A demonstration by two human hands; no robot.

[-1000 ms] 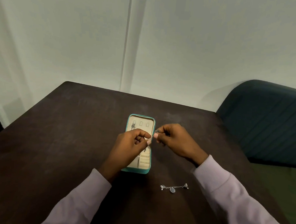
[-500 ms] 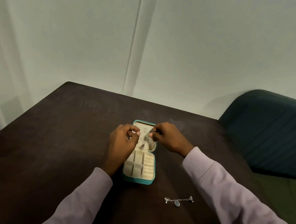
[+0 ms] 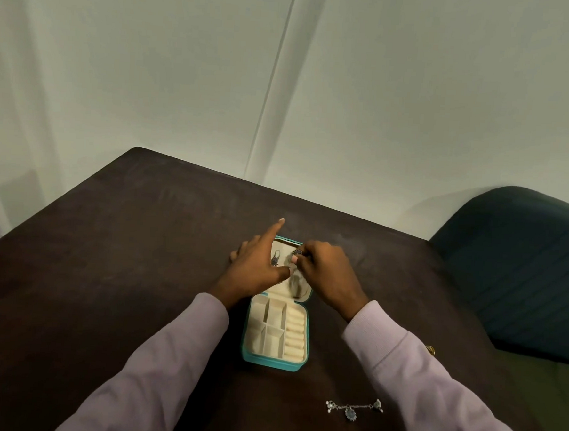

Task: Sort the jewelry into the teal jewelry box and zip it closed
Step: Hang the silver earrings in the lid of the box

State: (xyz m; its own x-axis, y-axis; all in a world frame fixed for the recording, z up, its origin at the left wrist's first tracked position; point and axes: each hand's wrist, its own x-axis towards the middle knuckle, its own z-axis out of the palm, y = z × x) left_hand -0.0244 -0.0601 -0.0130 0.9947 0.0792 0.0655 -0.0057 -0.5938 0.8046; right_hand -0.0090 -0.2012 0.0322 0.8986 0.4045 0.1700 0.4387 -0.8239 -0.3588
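My table (image 3: pixel 106 271) looks matt and faintly grainy; the box (image 3: pixel 272 364) lining seems soft cream cloth, and my bracelet (image 3: pixel 353 408), lower right, glints metal.

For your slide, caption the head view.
Right hand pinches an earring over the open teal jewelry box; bracelet waits.

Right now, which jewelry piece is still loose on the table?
The charm bracelet, lying alone near the right sleeve; one earring hangs in the lid, another is pinched by the right hand.

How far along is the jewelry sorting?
Partway. One earring already hangs in the lid of the open teal jewelry box. The right hand pinches a second piece at the lid while the left hand steadies it. The bracelet remains on the table; zipping comes last.
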